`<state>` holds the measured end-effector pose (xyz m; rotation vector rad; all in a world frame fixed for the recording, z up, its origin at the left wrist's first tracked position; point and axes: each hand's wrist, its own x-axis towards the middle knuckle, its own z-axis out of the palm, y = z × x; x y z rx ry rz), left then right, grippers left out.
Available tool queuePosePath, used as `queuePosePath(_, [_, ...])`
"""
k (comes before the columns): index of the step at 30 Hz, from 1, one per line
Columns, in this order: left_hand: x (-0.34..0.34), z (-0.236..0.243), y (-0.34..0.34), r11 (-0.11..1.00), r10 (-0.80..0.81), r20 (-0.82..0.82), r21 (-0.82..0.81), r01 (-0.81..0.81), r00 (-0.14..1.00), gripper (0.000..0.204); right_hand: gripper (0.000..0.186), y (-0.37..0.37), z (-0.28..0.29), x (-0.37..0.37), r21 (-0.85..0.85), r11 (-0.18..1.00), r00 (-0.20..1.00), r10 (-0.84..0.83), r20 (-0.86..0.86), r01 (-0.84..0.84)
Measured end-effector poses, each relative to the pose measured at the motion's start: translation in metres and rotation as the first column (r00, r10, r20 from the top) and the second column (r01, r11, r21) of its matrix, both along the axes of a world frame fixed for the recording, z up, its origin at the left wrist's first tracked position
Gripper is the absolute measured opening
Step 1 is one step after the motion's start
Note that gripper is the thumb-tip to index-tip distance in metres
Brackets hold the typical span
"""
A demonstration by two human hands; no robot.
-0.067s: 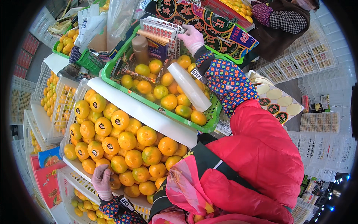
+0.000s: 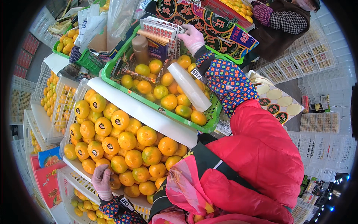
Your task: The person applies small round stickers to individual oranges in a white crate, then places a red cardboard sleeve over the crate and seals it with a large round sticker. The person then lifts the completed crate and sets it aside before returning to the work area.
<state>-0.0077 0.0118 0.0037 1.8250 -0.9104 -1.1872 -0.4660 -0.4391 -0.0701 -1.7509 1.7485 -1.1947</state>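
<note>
My right hand (image 2: 192,39), in a pale pink glove, reaches to the far side of a green basket (image 2: 158,115). Its fingertips pinch the edge of a white sticker sheet (image 2: 160,30) with rows of red round stickers. My left hand (image 2: 101,183), gloved too, is closed with curled fingers at the near left side of a white crate (image 2: 84,186). Whatever its fingers hold, if anything, is hidden. Orange mandarins (image 2: 127,140) fill the crate beside it, and several at the left carry a small dark sticker.
In the green basket are more mandarins (image 2: 169,101), a clear plastic bag roll (image 2: 189,86) and a brown-capped bottle (image 2: 140,49). A white foam strip (image 2: 141,112) lies between basket and crate. Another person's arm (image 2: 287,21) shows at top right. Stacked white crates (image 2: 294,56) stand at the right.
</note>
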Motion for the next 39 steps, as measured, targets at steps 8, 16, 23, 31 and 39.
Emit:
queuePosePath(8, [0.003, -0.005, 0.001, 1.0, -0.004, -0.013, -0.027, 0.004, 1.0, 0.019, 0.051, -0.008, -0.003, -0.007, 0.003, 1.0, 1.0, -0.006, 0.013, 0.006])
queuePosePath(16, [0.004, -0.005, 0.001, 0.999, -0.005, -0.027, -0.033, 0.004, 1.0, 0.017, 0.044, -0.006, 0.007, -0.005, 0.049, 0.999, 0.999, -0.015, 0.036, 0.013])
queuePosePath(23, [0.001, -0.002, 0.0, 1.0, 0.009, -0.014, -0.016, -0.01, 1.0, 0.018, 0.041, 0.009, 0.021, -0.001, 0.043, 0.997, 0.986, -0.054, -0.158, 0.061])
queuePosePath(31, [0.0, -0.001, 0.0, 1.0, 0.022, -0.011, 0.0, -0.022, 1.0, 0.018, 0.042, 0.006, 0.017, -0.005, 0.062, 0.997, 0.997, -0.037, -0.074, 0.042])
queuePosePath(39, [0.001, -0.002, 0.0, 1.0, 0.001, 0.002, -0.016, -0.001, 1.0, 0.018, 0.044, -0.009, 0.009, -0.012, 0.101, 0.995, 1.0, -0.003, 0.016, 0.001])
